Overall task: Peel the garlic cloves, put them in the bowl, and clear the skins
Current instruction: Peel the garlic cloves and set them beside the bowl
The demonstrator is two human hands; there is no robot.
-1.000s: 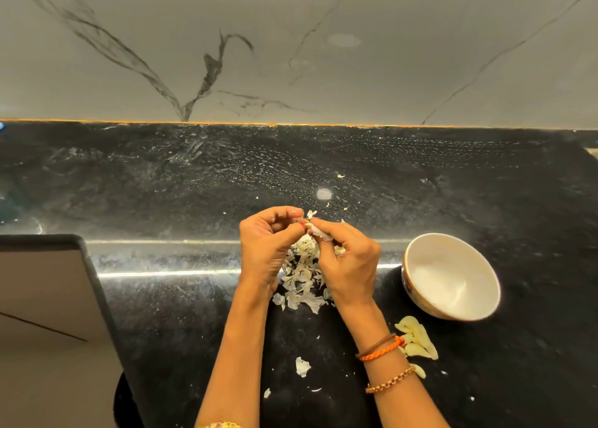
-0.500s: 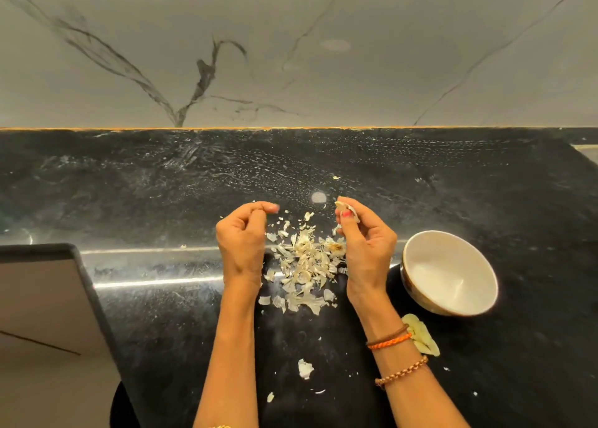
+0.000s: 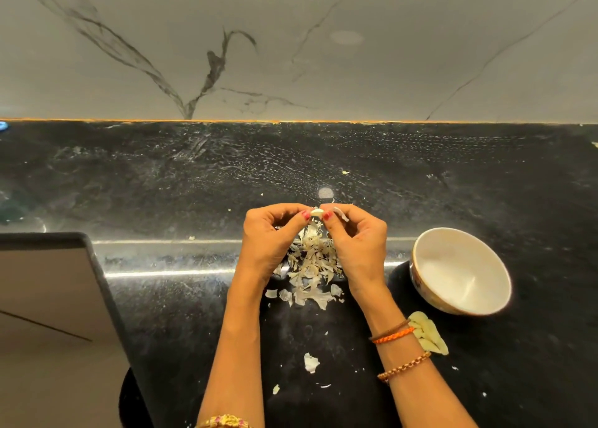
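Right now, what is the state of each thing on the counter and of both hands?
Left hand: pinches the garlic clove.
Right hand: pinches the same clove.
Garlic clove: held between both hands above the skins.
Skins: loose heap on the counter.
Bowl: tilted, empty.
Peeled cloves: on the counter beside the bowl, not in it.

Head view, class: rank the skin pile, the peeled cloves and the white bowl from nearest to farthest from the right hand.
From the right hand:
1. Skin pile, directly left of and beneath it.
2. Peeled cloves, by the right wrist, nearer the counter's front edge.
3. White bowl, out to the right; its near rim comes close, so 2 and 3 are tight.
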